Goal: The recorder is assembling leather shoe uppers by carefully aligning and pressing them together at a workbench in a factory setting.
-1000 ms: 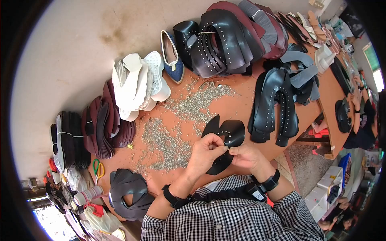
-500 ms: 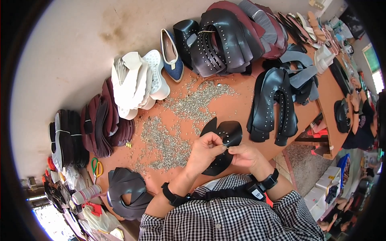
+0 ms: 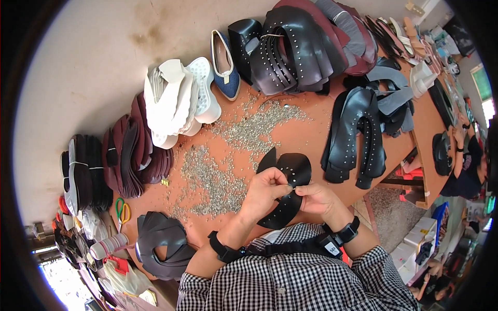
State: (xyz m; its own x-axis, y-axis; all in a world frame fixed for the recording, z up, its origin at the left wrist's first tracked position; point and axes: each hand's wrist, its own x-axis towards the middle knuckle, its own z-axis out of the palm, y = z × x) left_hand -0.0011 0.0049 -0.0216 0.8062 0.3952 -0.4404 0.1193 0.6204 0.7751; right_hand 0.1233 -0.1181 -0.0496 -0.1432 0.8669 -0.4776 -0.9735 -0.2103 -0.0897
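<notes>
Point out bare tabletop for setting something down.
A patch looks bare between the scissors and the loose studs; a narrower one between the right hand and the studded black pieces. Studs crowd the middle; maroon stacks, white pieces and blue shoe line the back.

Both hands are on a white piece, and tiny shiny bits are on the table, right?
Not white: the head view shows a black piece. The left hand and right hand are on it, and tiny shiny bits are on the table.
</notes>
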